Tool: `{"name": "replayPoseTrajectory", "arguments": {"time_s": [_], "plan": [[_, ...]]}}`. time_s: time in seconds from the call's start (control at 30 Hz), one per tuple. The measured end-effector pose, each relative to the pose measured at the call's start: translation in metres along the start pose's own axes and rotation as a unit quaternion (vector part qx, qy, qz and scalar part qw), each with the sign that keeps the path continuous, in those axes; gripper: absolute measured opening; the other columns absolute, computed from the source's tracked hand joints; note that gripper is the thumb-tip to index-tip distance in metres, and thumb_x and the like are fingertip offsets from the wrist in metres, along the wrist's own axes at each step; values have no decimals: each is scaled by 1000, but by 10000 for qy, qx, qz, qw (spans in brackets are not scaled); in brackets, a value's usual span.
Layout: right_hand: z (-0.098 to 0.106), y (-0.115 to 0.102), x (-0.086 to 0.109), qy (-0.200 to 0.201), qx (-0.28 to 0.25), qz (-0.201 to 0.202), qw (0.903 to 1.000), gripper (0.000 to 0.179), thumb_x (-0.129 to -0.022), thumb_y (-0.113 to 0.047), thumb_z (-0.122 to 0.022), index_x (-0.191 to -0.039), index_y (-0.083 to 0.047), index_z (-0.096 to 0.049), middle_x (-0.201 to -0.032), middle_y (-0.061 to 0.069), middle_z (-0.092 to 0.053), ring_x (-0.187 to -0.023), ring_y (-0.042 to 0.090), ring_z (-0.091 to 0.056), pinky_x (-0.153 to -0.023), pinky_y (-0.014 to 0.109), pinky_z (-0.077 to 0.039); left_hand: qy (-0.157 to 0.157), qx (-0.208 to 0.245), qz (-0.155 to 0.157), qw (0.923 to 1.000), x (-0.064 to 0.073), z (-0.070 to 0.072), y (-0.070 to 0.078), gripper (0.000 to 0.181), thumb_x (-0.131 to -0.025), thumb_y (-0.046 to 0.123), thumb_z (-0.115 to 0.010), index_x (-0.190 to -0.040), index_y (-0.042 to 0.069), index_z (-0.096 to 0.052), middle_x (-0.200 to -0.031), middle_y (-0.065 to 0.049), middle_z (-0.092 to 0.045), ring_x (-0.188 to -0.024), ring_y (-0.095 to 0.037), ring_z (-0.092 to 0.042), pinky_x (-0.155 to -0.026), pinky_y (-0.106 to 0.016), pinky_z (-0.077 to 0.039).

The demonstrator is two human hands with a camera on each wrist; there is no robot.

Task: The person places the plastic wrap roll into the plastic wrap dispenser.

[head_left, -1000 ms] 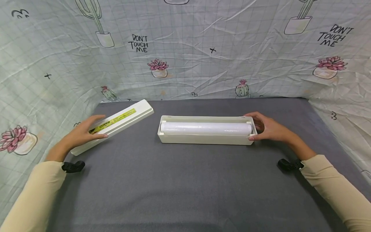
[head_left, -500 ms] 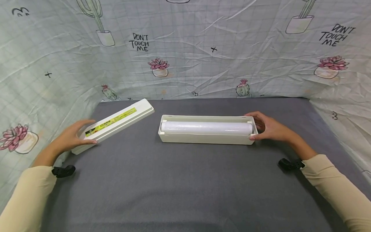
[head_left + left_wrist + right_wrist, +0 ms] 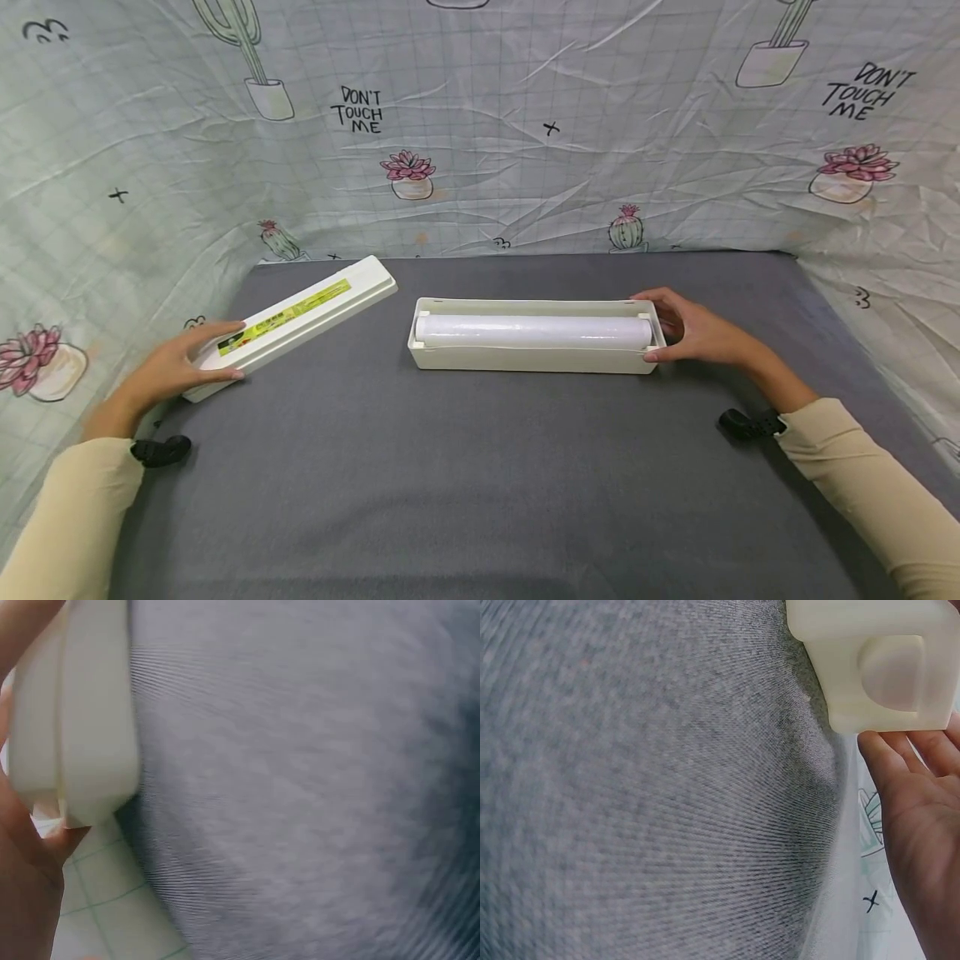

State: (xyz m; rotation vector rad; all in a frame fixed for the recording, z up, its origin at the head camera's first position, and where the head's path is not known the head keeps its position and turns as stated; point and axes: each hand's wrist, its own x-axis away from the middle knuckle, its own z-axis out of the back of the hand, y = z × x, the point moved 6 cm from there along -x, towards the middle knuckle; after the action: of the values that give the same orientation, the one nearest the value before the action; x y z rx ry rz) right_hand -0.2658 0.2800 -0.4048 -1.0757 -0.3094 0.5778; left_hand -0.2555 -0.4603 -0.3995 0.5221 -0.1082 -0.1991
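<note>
"While the left hand (image 3: 163, 368) grips the lid (image 3: 311, 315) by its near end, what's the right hand (image 3: 693, 332) doing?"

"Holding the right end of the box (image 3: 525, 360), thumb on the near corner, fingers on the far one."

"Left thumb and fingers parted too?"

"Yes, across the lid, which slants at left on the cloth (image 3: 450, 483); the box sits right of it, roll (image 3: 532, 332) inside."

Soft, even light fills the head view, with glints on the roll (image 3: 534, 332) and faint shadows on the grey cloth (image 3: 465, 467) beside both sleeves (image 3: 82, 508). The left wrist view is blurred, rippled and darker at right; the right wrist view looks grainy.
</note>
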Motion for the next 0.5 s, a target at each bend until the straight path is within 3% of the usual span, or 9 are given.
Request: {"name": "replayPoseTrajectory", "arguments": {"time_s": [0.2,0.5], "plan": [[0,0,0,-52,6,38,10000,85,-83,3,-81,-151,-1,-31,-148,24,-41,-127,-1,-48,-91,19,-49,227,12,-172,9996,0,-5,-4,96,-78,26,-90,-158,16,-39,-156,-26,-37,-134,-50,-35,-98,-68,-26],[-1,2,-1,-52,-96,0,9999,86,-82,4,-82,-151,-2,-31,-148,21,-41,-126,1,-48,-91,19,-49,263,-276,-344,9987,0,-5,0,96,-81,30,-86,-160,13,-34,-154,-34,-36,-136,-59,-32,-98,-71,-25]]}}
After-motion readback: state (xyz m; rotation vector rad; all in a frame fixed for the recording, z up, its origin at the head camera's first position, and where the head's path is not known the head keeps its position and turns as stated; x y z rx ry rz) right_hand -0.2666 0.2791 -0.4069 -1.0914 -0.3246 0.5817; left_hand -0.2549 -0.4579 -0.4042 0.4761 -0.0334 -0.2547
